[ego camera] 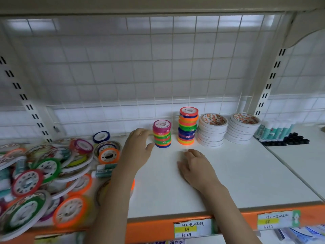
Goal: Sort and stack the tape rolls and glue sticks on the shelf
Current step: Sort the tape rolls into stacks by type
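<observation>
The left hand point(139, 147) hovers with fingers spread and relaxed, holding nothing, its fingertips just beside the short stack of coloured tape rolls point(162, 133) at its 2 o'clock. The right hand point(195, 166) lies flat on the white shelf point(246, 173), fingers straight, empty. At the right hand's 12 o'clock stands a taller coloured stack point(187, 125); at 1 o'clock, two stacks of white tape rolls point(212, 130); at 2 o'clock, upright glue sticks point(276, 131). A loose heap of tape rolls point(44, 182) lies at the left hand's 8 o'clock, with two glue sticks lying flat point(104, 170).

Two price labels point(192, 228) front the wire grid point(158, 67).
</observation>
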The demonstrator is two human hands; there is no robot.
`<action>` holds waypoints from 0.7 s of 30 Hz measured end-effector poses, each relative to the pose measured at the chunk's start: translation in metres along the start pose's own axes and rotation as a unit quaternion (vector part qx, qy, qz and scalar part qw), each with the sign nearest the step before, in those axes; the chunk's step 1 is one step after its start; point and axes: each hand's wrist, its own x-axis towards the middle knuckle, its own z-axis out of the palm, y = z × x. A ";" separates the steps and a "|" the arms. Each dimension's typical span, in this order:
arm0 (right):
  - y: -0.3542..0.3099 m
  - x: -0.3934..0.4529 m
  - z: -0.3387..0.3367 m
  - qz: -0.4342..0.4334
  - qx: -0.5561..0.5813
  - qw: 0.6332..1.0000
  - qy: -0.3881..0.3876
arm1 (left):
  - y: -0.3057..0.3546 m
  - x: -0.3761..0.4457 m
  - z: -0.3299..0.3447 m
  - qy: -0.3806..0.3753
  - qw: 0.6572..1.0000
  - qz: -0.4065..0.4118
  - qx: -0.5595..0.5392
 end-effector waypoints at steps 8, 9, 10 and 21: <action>-0.055 0.002 0.009 -0.091 0.019 0.996 -0.004 | -0.066 -0.075 -0.051 -0.001 0.988 -0.127 0.090; -0.061 0.003 0.012 -0.101 0.021 0.995 -0.004 | -0.070 -0.080 -0.059 0.005 0.987 -0.135 0.087; -0.067 0.004 0.014 -0.111 0.022 0.994 -0.003 | -0.073 -0.084 -0.065 0.008 0.987 -0.136 0.090; -0.091 0.006 0.021 -0.144 0.043 0.989 0.012 | -0.083 -0.093 -0.070 -0.085 0.979 -0.119 0.143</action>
